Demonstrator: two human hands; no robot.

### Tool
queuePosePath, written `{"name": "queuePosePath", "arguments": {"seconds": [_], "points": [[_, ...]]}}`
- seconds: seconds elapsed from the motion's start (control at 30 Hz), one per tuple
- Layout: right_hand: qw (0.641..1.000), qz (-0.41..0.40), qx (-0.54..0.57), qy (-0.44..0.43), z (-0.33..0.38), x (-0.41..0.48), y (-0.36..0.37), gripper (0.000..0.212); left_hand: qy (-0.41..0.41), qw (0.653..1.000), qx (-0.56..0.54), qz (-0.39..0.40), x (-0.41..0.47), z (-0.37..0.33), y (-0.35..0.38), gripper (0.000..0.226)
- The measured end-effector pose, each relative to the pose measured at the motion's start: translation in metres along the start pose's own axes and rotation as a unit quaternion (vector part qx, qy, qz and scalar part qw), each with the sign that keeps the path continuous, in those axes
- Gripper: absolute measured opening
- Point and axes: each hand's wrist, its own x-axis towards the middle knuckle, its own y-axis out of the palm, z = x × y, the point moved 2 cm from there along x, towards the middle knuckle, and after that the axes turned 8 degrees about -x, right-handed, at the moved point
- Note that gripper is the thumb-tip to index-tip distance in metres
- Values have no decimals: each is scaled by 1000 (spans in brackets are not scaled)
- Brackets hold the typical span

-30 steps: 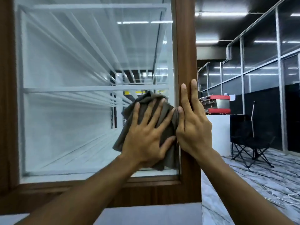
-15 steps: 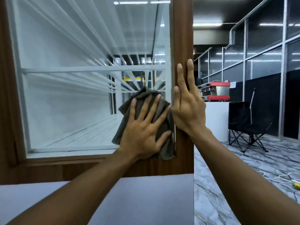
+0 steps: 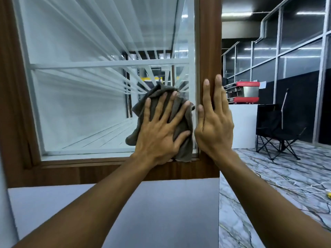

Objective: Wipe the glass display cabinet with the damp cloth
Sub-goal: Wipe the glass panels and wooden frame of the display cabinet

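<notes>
At the lower right corner of the glass pane (image 3: 80, 104), your left hand (image 3: 159, 133) presses the grey cloth (image 3: 184, 144) flat against the display cabinet. Its fingers are spread and straight, not curled round the fabric. The cloth's right edge lies just beside the brown wooden post (image 3: 209, 42) and its bottom hem touches the lower wooden rail (image 3: 89, 169), so it sits hard in the corner. Your right hand (image 3: 213, 129) lies flat on that post, fingers straight, close together and pointing up, with the thumb just beside the cloth.

Left of the cloth and above it, the pane runs uncovered as far as the left frame. Behind the glass a white shelf bar (image 3: 107, 65) crosses level, above your fingertips. Below the rail a plain grey surface (image 3: 161, 212) stretches under both forearms and ends in a straight edge in line with the post.

Right of that edge is marbled floor (image 3: 268, 176). White cables (image 3: 295, 187) trail across it near your right forearm, and a black folding chair (image 3: 275, 133) stands further back, well apart from the cabinet. A red and steel machine (image 3: 247, 93) stands on a white counter (image 3: 241, 126) behind your right hand. A white sheet (image 3: 262, 85) beside it is too small to read.
</notes>
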Motion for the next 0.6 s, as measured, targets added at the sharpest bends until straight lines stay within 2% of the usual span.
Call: {"name": "queuePosePath", "arguments": {"seconds": [0.1,0.2,0.27,0.33,0.4,0.53,0.6], "points": [[997,25,-61,-26,0,-35,4,62,-74,997,-9,-8,-24,7,-2,78],[997,19,-64,-40,1,-45,7,63,-126,992,-23,10,-31,-9,6,80],[998,11,-52,-37,-1,-44,8,61,-94,994,-34,38,-23,-23,11,80],[998,5,-47,-37,-6,-45,7,61,-20,997,-35,65,-21,-31,14,78],[998,5,-50,-43,-6,-45,8,62,-4,997,-35,68,-31,-16,8,78],[995,10,-93,-20,6,-45,11,68,-97,995,-4,24,-66,44,-13,84],[995,9,-92,-37,26,-47,15,71,-162,987,0,14,-76,59,-17,85]]}}
